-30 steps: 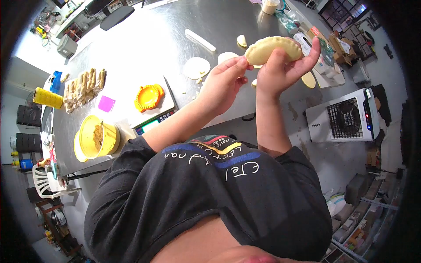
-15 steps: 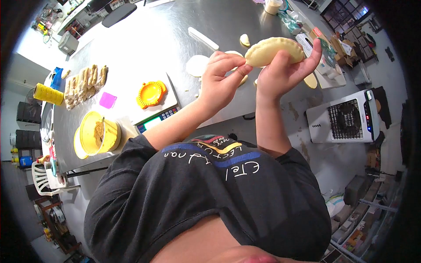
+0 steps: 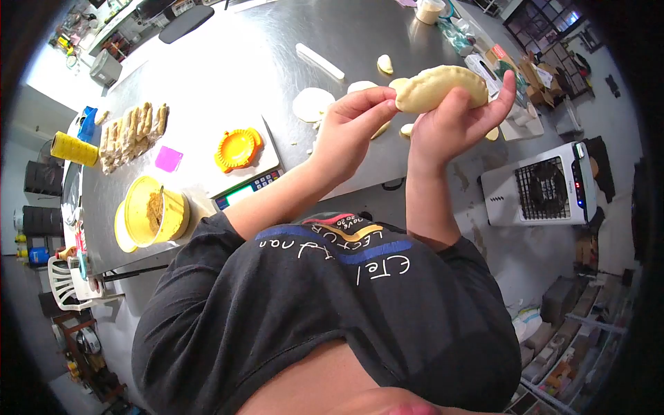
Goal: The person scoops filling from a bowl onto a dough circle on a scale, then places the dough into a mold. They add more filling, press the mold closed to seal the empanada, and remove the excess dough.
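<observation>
A large half-moon dough pastry (image 3: 441, 88) with a crimped edge is held up over the steel table (image 3: 242, 62). My right hand (image 3: 453, 124) supports it from below, thumb on its near face and one finger stretched out. My left hand (image 3: 353, 128) pinches the pastry's left tip between thumb and fingers. Behind the hands, flat dough rounds (image 3: 312, 104) and a small folded dough piece (image 3: 385, 64) lie on the table, along with a white rolling pin (image 3: 319, 61).
An orange dough press (image 3: 238, 149) rests on a scale (image 3: 257, 178). To the left are a yellow tub of filling (image 3: 158, 211), a purple square (image 3: 168, 158), wrapped rolls (image 3: 131, 135) and a yellow roll (image 3: 74, 149). A white cooler (image 3: 539, 185) stands at right.
The pastry and my right hand have shifted slightly right and down. My left hand remains at the pastry's left tip, its fingers a little lower.
</observation>
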